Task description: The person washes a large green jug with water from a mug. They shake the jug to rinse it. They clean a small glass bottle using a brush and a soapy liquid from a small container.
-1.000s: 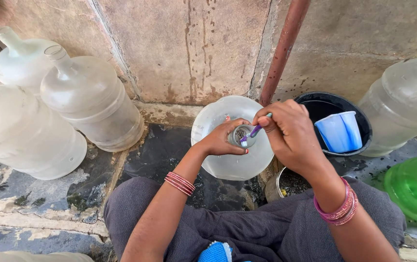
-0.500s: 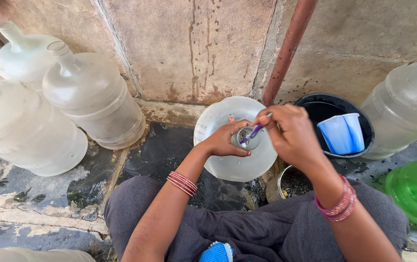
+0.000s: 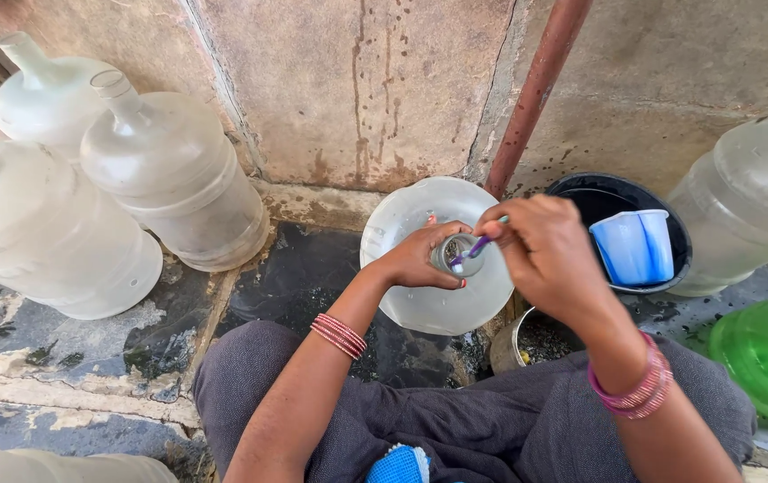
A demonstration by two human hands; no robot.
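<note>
wet stone floor (cracked), stained wall

Five large clear water jugs, one black bucket, one blue cup, one purple brush, two hands

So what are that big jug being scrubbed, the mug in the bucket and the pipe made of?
The jug looks like clear plastic: translucent, cloudy and scuffed. The blue mug in the black bucket seems to be glossy moulded plastic. The pipe looks like metal, matt reddish brown, rusted or painted; I cannot tell which.
</note>
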